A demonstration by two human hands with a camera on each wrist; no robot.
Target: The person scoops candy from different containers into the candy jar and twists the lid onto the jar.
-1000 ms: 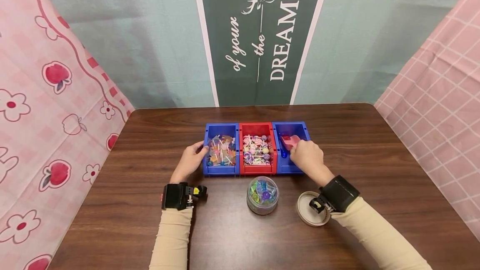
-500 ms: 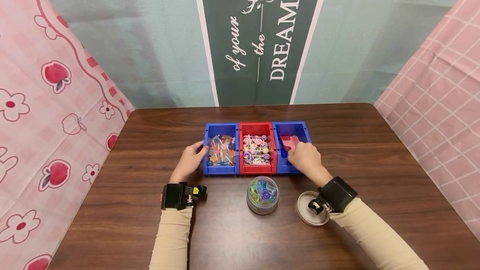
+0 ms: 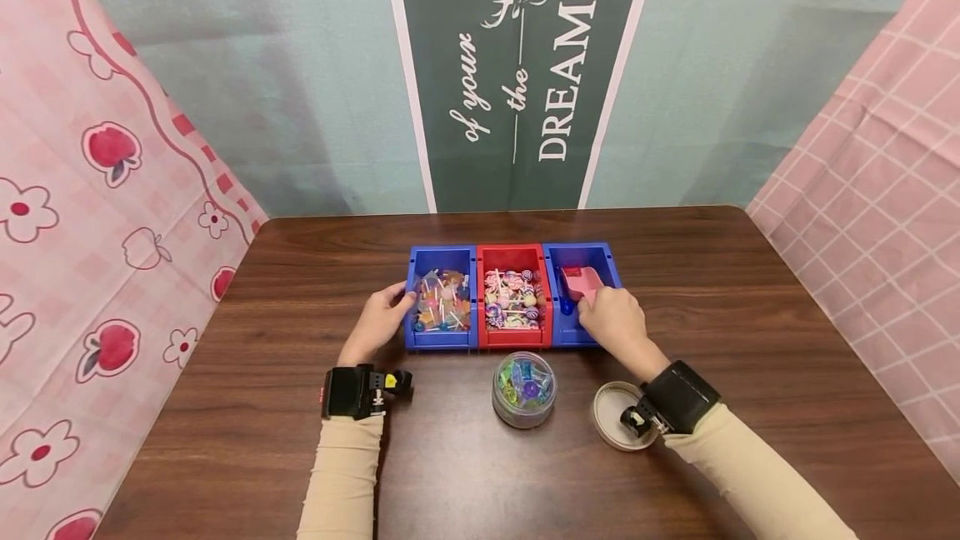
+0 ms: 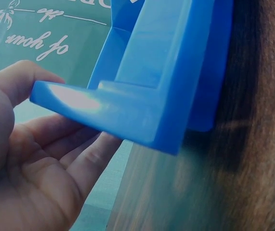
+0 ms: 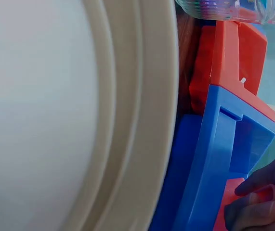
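My left hand (image 3: 375,322) grips the left wall of the left blue bin (image 3: 442,340); in the left wrist view the thumb bends over the bin's edge (image 4: 103,108) with fingers under and behind it. Inside that bin lie wrapped lollipops (image 3: 444,300). My right hand (image 3: 615,320) reaches into the right blue bin (image 3: 587,255) and holds a pink scoop (image 3: 582,282) by its handle. A few blue and red candies (image 3: 567,307) show beside the scoop. Fingers curl round the handle (image 5: 272,193) in the right wrist view.
Between the blue bins sits a red bin (image 3: 512,257) of striped lollipops, joined in one row. In front stands a clear round jar (image 3: 524,415) of green, blue and purple candies. Its pale round lid (image 3: 613,417) lies on the brown table (image 3: 450,473), partly under my right wrist.
The pink scoop has turned a little in the right bin, so more of its inside faces up. My right hand has shifted only slightly; my left hand stays on its bin.
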